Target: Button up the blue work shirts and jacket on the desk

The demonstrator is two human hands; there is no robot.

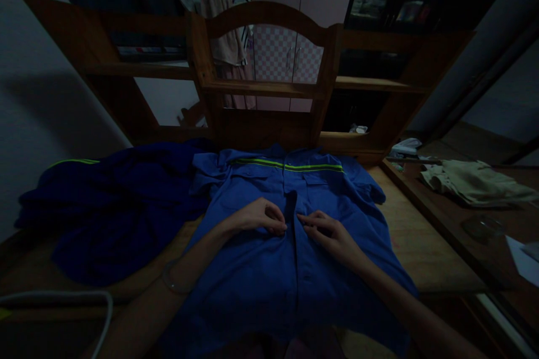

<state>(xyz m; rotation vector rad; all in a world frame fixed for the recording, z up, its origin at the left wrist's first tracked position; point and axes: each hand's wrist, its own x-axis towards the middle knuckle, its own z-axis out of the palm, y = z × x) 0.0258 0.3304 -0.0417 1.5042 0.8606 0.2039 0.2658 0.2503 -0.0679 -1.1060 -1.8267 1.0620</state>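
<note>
A blue work shirt [252, 258] lies spread out front side up, its collar at the far end and a yellow-green stripe across the chest. Its front placket is joined near the top and parts into a gap around the middle. On the left edge of that gap, my left hand [263, 216] pinches the cloth between thumb and fingers. Across the gap, my right hand [326, 230] grips the other front edge with thumb and forefinger. Any button at the fingertips is too dark and small to make out. My left wrist wears a bracelet.
A crumpled dark blue garment [122, 207] is heaped to the left on the wooden desk [425, 241]. Wooden shelves [269, 88] rise along the back. At right, folded beige cloth [475, 179] and a glass [484, 226] sit on another surface. A white cable [63, 295] runs at lower left.
</note>
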